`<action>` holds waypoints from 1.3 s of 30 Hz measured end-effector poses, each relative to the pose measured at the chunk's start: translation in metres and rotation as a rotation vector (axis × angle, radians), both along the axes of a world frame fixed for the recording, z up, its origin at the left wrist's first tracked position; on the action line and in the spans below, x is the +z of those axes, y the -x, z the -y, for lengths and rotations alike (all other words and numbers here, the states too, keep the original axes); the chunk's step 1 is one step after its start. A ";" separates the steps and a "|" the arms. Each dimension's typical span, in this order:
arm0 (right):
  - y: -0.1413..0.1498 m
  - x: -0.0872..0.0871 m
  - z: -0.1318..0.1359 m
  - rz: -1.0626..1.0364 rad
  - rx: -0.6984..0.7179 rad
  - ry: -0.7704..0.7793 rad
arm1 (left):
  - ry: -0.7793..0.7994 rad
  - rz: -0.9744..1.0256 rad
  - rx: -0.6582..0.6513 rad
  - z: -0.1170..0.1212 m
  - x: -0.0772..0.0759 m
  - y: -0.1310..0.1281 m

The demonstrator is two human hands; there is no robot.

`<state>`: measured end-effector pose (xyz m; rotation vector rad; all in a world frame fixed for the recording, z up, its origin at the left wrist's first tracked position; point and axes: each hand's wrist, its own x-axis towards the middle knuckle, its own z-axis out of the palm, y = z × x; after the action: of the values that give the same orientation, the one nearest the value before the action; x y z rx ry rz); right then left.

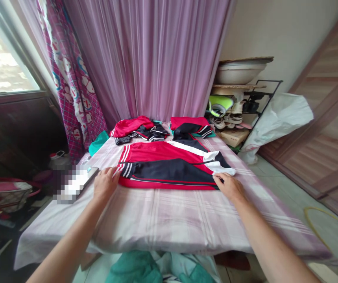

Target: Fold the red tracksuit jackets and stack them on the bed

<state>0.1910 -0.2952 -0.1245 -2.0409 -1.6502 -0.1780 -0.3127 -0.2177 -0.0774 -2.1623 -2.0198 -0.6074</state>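
My red, navy and white jacket (163,169) lies flat across the middle of the frame, stretched between my two hands. My left hand (106,181), left of centre, touches the striped ends at the jacket's left side, fingers close together; I can't tell whether they grip the cloth. My right hand (230,185), right of centre, pinches the jacket's near edge beside its white part. A flat device (91,176), partly pixelated, lies just left of my left hand on the checked cloth (171,216). Beyond the jacket sit more red-and-dark clothes (136,127).
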 end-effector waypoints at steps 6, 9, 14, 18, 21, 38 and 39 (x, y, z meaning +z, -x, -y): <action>-0.004 -0.003 0.000 -0.004 -0.019 0.043 | 0.351 0.057 0.179 -0.006 0.008 0.025; -0.002 0.006 -0.004 0.018 -0.009 0.120 | 0.352 0.186 0.228 -0.009 0.009 0.019; 0.005 0.025 -0.013 0.035 -0.047 0.063 | 0.265 0.325 0.266 -0.004 0.008 0.018; 0.013 0.029 -0.018 -0.004 -0.079 0.190 | 0.294 0.238 0.264 0.000 0.010 0.023; 0.016 0.031 -0.020 0.020 -0.069 0.213 | 0.330 0.232 0.273 -0.001 0.012 0.024; 0.017 0.044 -0.028 0.181 -0.140 0.263 | 0.297 0.264 0.224 0.002 0.008 0.030; 0.016 0.043 -0.029 0.189 -0.156 0.236 | 0.289 0.287 0.221 0.002 0.008 0.031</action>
<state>0.1749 -0.2660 -0.0813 -2.3975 -1.6899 -0.2477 -0.3432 -0.2198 -0.0695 -2.0470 -2.6005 -0.6621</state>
